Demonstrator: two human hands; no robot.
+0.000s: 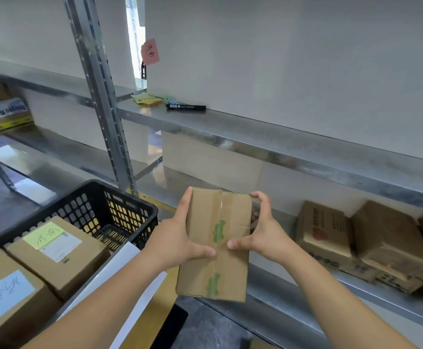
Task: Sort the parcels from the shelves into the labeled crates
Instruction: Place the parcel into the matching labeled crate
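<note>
A small cardboard parcel (218, 244) is held up in front of the shelves by both hands, its taped seam with green print facing the camera. It is gripped along its left edge by the left hand (180, 238), the fingers laid up the side and the thumb pressed onto the front near the seam. Its right edge is pinched by the right hand (263, 233), the fingers curled over the upper right corner and the thumb set on the front, almost meeting the other thumb. To the left, a black crate (109, 210) is seen, and in it two brown boxes are packed: one box (59, 250) marked with a yellow-green handwritten note, and a nearer box (9, 295) marked with a pale blue note. Behind the parcel, on the lower shelf (306, 293), several more brown parcels (371, 245) are stacked at the right. On the upper shelf (255, 132), a black marker (185, 106) is laid beside a pad of yellow sticky notes (147, 99), and a pink note (150, 51) is stuck to the wall panel above them.
</note>
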